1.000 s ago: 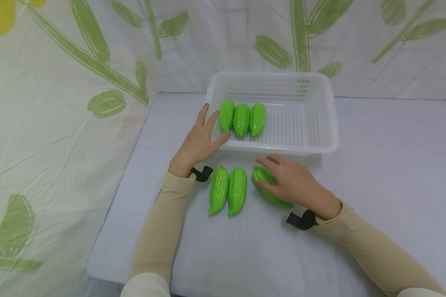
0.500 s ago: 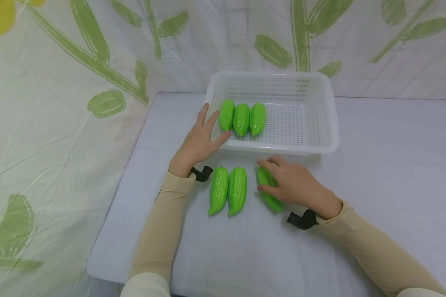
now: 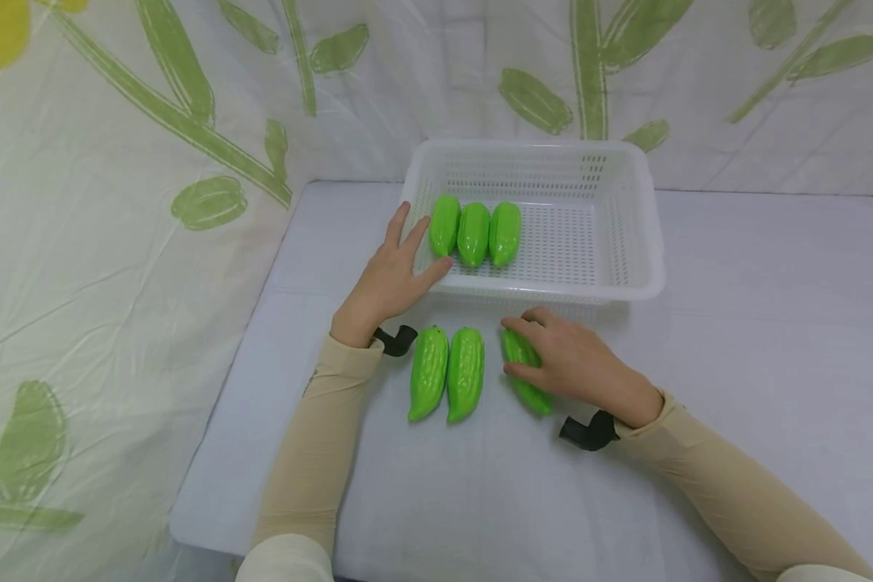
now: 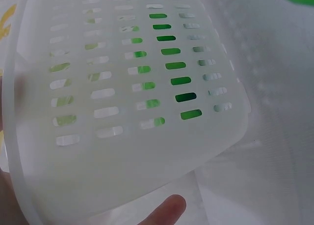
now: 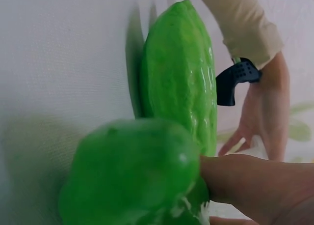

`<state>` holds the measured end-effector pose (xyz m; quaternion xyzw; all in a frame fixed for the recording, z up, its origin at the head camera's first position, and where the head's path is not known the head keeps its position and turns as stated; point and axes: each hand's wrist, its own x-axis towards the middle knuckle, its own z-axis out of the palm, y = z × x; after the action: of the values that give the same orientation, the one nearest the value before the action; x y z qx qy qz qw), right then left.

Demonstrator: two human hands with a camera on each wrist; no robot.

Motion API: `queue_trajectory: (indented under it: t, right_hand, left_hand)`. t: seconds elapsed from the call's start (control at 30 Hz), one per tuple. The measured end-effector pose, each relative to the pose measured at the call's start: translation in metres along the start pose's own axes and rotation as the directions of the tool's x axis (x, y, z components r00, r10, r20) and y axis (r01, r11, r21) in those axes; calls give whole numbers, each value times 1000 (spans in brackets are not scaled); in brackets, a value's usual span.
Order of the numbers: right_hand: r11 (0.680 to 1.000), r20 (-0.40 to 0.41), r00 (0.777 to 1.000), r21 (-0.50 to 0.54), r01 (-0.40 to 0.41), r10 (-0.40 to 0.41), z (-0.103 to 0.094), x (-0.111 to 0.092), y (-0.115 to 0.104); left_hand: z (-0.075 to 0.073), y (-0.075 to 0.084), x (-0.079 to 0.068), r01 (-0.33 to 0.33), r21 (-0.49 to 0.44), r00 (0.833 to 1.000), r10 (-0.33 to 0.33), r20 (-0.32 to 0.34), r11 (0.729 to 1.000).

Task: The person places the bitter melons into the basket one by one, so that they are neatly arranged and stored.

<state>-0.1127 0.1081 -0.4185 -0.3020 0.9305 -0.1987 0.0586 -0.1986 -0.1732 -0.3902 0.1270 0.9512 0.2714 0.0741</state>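
Note:
My left hand [image 3: 385, 279] rests at the left front corner of a white plastic basket [image 3: 553, 288], fingers spread and fairly straight along its rim. In the left wrist view one fingertip shows beside the basket wall [image 4: 122, 161]. Low over the table, my right hand [image 3: 575, 356] holds a green bitter gourd [image 3: 527, 392] between thumb and fingers, partly covering it. In the right wrist view this held gourd [image 5: 132, 171] is close and blurred. Left of it, two more bitter gourds [image 3: 466, 374] lie side by side. Three gourds [image 3: 474, 234] sit inside the basket's left part.
A white cloth covers the table [image 3: 757, 323]. Behind and to the left hangs a pale curtain [image 3: 436, 73] with green leaf prints. The basket's right floor [image 3: 560, 242] shows bare mesh. Black camera mounts [image 3: 589, 431] stick out at both wrists.
Over the last second the gourd under my right hand turned to a steeper angle, its lower tip swinging left. My right hand shifted only slightly. The left hand and basket stayed still.

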Motion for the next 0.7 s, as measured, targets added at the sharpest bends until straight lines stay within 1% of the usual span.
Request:
queue_trajectory:
  t: [0.23, 0.43, 0.7]
  right_hand:
    - [1000, -12, 1000, 30, 7, -7, 4, 1, 2]
    - [999, -7, 1000, 50, 7, -7, 4, 2, 2]
    - [997, 5, 1000, 75, -12, 12, 5, 3, 4]
  left_hand:
    - [0, 1, 0, 1, 0, 1000, -1, -4, 1000]
    - [0, 1, 0, 0, -2, 1000, 0, -5, 1000]
    - [0, 1, -1, 2, 7, 1000, -2, -2, 1000]
